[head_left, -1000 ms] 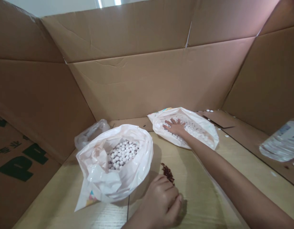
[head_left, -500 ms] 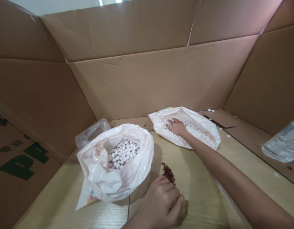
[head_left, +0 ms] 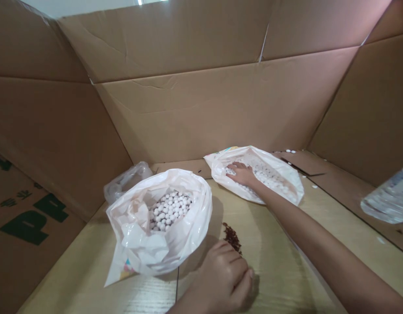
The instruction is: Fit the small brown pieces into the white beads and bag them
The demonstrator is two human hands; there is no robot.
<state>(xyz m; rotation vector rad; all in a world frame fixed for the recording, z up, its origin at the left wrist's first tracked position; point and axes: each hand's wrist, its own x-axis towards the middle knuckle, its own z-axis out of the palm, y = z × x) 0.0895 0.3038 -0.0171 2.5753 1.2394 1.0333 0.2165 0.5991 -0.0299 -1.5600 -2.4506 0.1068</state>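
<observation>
My right hand (head_left: pixel 243 173) reaches into the far white plastic bag (head_left: pixel 294 188), palm down, with its fingers spread over small white balls (head_left: pixel 266 178). The fingertips rest among the balls, partly hidden. Closer to me, my left hand (head_left: pixel 225 274) is closed in a fist on the table; whatever it may hold is hidden. Just beyond its knuckles lies a little heap of reddish-brown bits (head_left: pixel 232 236). Left of that fist stands a second white plastic bag (head_left: pixel 194 235), its mouth wide and more white balls (head_left: pixel 170 210) inside.
Tall cardboard walls (head_left: pixel 194 113) surround the wooden table (head_left: pixel 279 261) at the back and sides. A crumpled clear plastic bag (head_left: pixel 123 185) sits behind the near bag. At the right lies a clear plastic bottle (head_left: pixel 389 198). Several loose white balls (head_left: pixel 288 151) lie by the back corner.
My right hand's fingers have shifted slightly among the balls. My left fist stays where it was, and the view has moved only a touch.
</observation>
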